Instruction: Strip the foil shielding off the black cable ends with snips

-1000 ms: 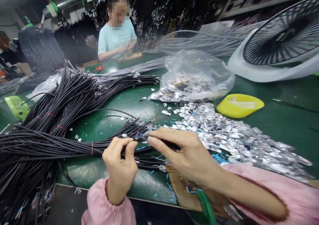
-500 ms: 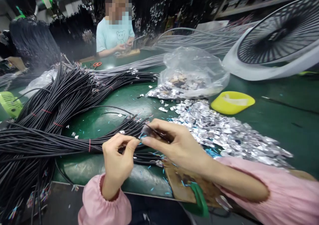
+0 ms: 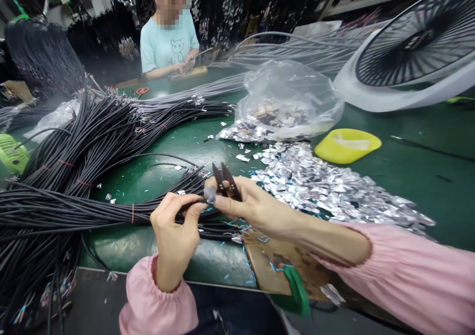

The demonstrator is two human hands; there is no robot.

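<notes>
My left hand (image 3: 174,231) pinches the end of a thin black cable (image 3: 193,204) between thumb and fingers, just above the green table's near edge. My right hand (image 3: 247,206) is closed around small dark snips (image 3: 224,179), whose two blades point upward, and its fingertips pinch a bit of silver foil at the cable's tip. Both hands meet over the ends of a large bundle of black cables (image 3: 74,176) that fans out to the left.
A heap of silver foil scraps (image 3: 334,189) lies right of my hands, behind it a clear plastic bag (image 3: 289,102) and a yellow dish (image 3: 347,144). A white fan (image 3: 408,63) stands far right. A brown board with a green clip (image 3: 285,270) lies under my right forearm. Another person (image 3: 168,38) works across the table.
My right hand has turned so the snips' blades now stick up into view. Both hands have drawn slightly left and closer together at the cable's tip.
</notes>
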